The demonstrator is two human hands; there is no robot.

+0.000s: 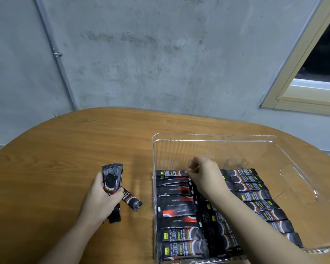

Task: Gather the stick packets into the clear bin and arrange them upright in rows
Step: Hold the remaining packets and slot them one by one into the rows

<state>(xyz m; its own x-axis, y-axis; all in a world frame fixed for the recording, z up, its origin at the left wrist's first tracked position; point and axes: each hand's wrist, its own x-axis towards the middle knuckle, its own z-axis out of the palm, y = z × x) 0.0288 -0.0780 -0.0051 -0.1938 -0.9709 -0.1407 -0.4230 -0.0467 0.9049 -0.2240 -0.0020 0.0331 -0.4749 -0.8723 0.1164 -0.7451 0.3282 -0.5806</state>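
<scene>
While the left hand [103, 199] is gripping a small bunch of coffee stick packets [112, 178] over the wooden table [65, 145], the right hand [204, 174] is pinching 1 packet [172, 173] inside the clear bin [213, 138]. About 3 rows are filling; the task is nearly done.

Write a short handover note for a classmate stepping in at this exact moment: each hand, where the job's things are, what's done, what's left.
Left hand: grips a bundle of dark stick packets over the wooden table.
Right hand: inside the clear plastic bin, fingers on the far end of the packet rows.
Done: rows fill the bin's near part.
Left: the held bundle and one loose packet beside the left hand; the bin's far part holds none.
</scene>
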